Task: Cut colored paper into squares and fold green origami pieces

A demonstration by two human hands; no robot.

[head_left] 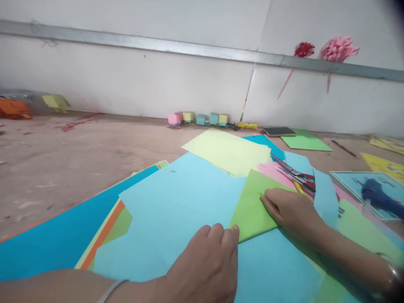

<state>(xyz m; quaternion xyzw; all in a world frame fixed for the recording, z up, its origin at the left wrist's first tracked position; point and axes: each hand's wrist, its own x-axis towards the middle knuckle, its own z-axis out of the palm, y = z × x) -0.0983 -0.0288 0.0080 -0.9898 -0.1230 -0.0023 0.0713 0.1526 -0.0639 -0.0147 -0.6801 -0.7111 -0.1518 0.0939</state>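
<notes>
In the head view, the left hand has its fingers drawn closed at the near corner of the green paper, apparently nipping it between thumb and fingers. The right hand is curled nearly closed, fingertips down on the paper's face; whether it pinches a layer, I cannot tell. Held at two spots, the paper probably can't swivel or slide. It lies on the light blue sheets, which likely give it a smooth backing. The scissors rest just beyond the right hand, seemingly within reach yet out from under the green paper.
</notes>
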